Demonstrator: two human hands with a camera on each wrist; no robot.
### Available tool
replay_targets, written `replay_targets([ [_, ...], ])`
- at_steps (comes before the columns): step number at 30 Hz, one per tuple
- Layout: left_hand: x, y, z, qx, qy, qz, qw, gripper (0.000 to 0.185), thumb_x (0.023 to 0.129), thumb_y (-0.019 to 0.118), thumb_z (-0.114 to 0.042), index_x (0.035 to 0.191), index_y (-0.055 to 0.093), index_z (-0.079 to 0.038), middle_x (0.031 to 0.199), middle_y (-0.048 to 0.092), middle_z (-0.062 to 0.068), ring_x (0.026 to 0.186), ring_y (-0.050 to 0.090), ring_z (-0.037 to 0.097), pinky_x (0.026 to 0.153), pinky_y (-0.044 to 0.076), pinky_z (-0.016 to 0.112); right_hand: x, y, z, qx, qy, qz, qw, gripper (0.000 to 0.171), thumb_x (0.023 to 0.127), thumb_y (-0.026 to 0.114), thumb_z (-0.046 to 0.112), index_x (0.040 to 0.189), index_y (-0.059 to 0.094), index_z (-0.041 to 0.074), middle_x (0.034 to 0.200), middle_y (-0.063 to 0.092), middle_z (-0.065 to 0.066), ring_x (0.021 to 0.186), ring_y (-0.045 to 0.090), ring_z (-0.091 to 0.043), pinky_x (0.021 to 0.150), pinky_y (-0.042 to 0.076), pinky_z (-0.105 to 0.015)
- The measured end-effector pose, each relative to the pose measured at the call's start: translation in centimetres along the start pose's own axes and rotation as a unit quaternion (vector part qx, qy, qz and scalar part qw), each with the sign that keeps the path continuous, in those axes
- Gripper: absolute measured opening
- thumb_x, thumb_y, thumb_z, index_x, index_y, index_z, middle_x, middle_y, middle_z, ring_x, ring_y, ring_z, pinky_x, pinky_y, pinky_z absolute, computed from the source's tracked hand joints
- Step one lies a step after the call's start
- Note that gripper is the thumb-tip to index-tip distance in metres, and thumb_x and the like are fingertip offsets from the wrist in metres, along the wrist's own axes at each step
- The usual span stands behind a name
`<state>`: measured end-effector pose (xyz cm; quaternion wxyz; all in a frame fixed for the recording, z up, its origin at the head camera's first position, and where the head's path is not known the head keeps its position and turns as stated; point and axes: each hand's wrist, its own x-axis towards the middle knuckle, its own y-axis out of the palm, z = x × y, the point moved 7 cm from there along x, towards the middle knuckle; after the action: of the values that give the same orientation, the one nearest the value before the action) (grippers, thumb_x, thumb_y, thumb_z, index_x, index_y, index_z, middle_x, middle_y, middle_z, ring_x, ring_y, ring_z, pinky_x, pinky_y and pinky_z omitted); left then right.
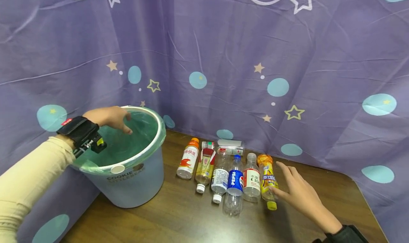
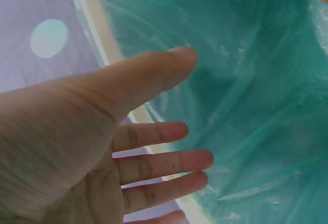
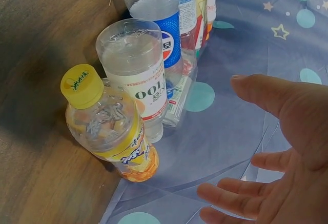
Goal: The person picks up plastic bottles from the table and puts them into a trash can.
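yellow-capped bottle (image 3: 110, 131) near right hand (image 3: 277, 157); head view: touching.

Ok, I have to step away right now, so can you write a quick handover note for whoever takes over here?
Left hand: open, holding nothing, over the rim of the light blue plastic bin with the green liner.
Right hand: open, fingers at the empty yellow-capped, yellow-labelled plastic bottle, not gripping it.
Things: seven empty plastic bottles lie in a row on the brown wooden table, the yellow one at the right end beside the clear white-labelled bottle and the blue Pepsi bottle.
Done: no bottle visible inside the bin.
Left: apparently all seven bottles.
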<state>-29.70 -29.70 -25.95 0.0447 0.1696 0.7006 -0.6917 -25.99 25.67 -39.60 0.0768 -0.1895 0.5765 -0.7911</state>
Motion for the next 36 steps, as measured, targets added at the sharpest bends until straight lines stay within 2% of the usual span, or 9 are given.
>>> replay_targets([
  [5,-0.3,-1.1,-0.8,0.021,-0.009,-0.033,0.9992,0.054,0.096,0.07,-0.03,0.132,0.058,0.008,0.128,0.059,0.034,0.113,0.059,0.051,0.089,0.052,0.058,0.3,0.0,-0.1,0.002,0.0,-0.001,1.0,0.089,0.084,0.082,0.041,0.152,0.037,0.006,0.129,0.054,-0.026,0.1,0.066,-0.039,0.063,0.054,-0.045],
  [8,-0.4,-2.4,-2.2,0.046,0.001,-0.099,0.994,0.049,0.098,0.066,-0.028,0.132,0.058,0.006,0.125,0.062,0.03,0.113,0.059,0.049,0.09,0.049,0.061,0.4,-0.2,-0.3,0.003,0.003,-0.001,1.0,0.088,0.084,0.081,0.04,0.152,0.037,0.006,0.131,0.054,-0.027,0.105,0.064,-0.042,0.065,0.054,-0.048],
  [13,-1.4,-4.4,-5.2,0.069,0.048,-0.229,0.9697,0.042,0.097,0.063,-0.02,0.131,0.06,0.005,0.121,0.063,0.028,0.11,0.06,0.048,0.087,0.049,0.061,0.7,-0.2,-0.7,0.003,0.008,0.004,1.0,0.087,0.086,0.079,0.045,0.153,0.037,0.006,0.135,0.054,-0.028,0.115,0.06,-0.047,0.073,0.056,-0.056],
  [16,-2.1,-5.1,-7.4,0.079,0.071,-0.28,0.954,0.041,0.096,0.064,-0.019,0.13,0.061,0.004,0.122,0.063,0.028,0.111,0.06,0.047,0.089,0.048,0.061,1.2,-0.3,-1.1,0.004,0.01,0.006,1.0,0.086,0.088,0.077,0.044,0.153,0.037,0.005,0.138,0.053,-0.029,0.119,0.058,-0.049,0.08,0.054,-0.061],
  [19,-2.7,-5.3,-9.7,0.094,0.088,-0.309,0.9422,0.042,0.096,0.066,-0.021,0.13,0.062,0.003,0.125,0.063,0.026,0.115,0.059,0.045,0.094,0.047,0.061,1.9,-0.4,-1.5,0.007,0.011,0.005,1.0,0.083,0.089,0.077,0.04,0.153,0.037,0.003,0.142,0.052,-0.03,0.124,0.055,-0.051,0.088,0.051,-0.065],
  [22,-3.1,-5.1,-12.0,0.103,0.108,-0.33,0.932,0.04,0.095,0.067,-0.021,0.128,0.064,0.001,0.125,0.064,0.024,0.116,0.059,0.044,0.097,0.047,0.061,2.8,-0.7,-1.9,0.015,0.017,0.004,1.0,0.08,0.09,0.076,0.034,0.152,0.037,0.001,0.144,0.051,-0.03,0.128,0.052,-0.052,0.092,0.049,-0.066],
  [26,-3.3,-4.0,-14.6,0.103,0.138,-0.343,0.9235,0.039,0.095,0.066,-0.022,0.127,0.065,0.0,0.125,0.064,0.022,0.118,0.059,0.043,0.1,0.046,0.06,4.3,-0.6,-2.6,0.036,0.04,0.017,0.998,0.079,0.093,0.072,0.034,0.154,0.035,0.0,0.148,0.048,-0.031,0.132,0.049,-0.053,0.095,0.048,-0.067],
  [32,-2.9,-1.6,-18.0,0.105,0.192,-0.376,0.9004,0.035,0.094,0.069,-0.023,0.12,0.068,-0.001,0.117,0.067,0.019,0.11,0.064,0.04,0.095,0.049,0.055,5.9,0.9,-4.1,0.06,0.075,0.043,0.994,0.08,0.095,0.068,0.04,0.155,0.033,-0.001,0.15,0.045,-0.032,0.131,0.051,-0.051,0.095,0.048,-0.065],
  [36,-2.3,0.0,-19.9,0.103,0.21,-0.381,0.8946,0.035,0.093,0.07,-0.025,0.119,0.069,-0.001,0.116,0.068,0.018,0.108,0.065,0.037,0.094,0.05,0.054,6.2,2.0,-5.5,0.076,0.107,0.058,0.99,0.079,0.095,0.067,0.04,0.154,0.034,-0.001,0.143,0.051,-0.033,0.127,0.055,-0.05,0.093,0.05,-0.062],
])
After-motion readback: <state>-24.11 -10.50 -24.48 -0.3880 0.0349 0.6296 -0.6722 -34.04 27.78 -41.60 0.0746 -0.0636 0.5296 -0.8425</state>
